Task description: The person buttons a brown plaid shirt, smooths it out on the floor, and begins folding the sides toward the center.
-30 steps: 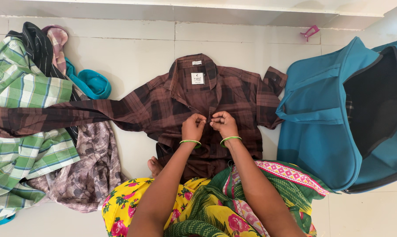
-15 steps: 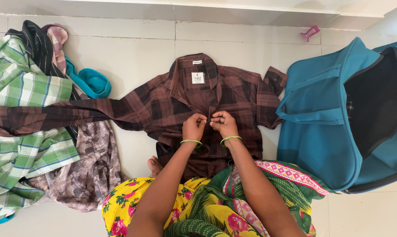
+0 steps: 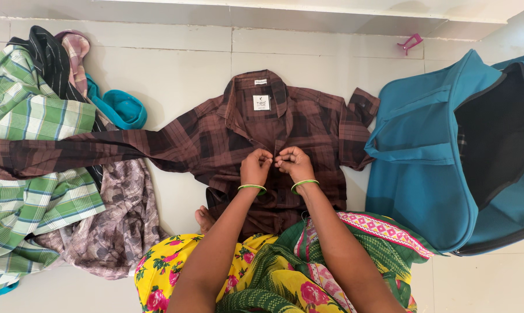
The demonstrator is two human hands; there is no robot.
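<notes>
A brown checked shirt [image 3: 215, 136] lies flat on the tiled floor, collar away from me, its left sleeve stretched out across the pile of clothes. My left hand [image 3: 255, 167] and my right hand [image 3: 295, 164] meet at the shirt's front placket, fingers pinched on the cloth at mid chest. Each wrist wears a green bangle. The fingertips hide the exact spot they grip.
A heap of clothes [image 3: 36, 191] with green checked, grey patterned and teal pieces lies at the left. An open teal travel bag [image 3: 447, 150] stands at the right. A pink clothes peg [image 3: 410, 42] rests near the far wall step. My yellow flowered garment [image 3: 262, 278] fills the foreground.
Almost nothing differs. My right hand's fingers have shifted slightly leftward on the placket; the shirt and both arms stay where they were.
</notes>
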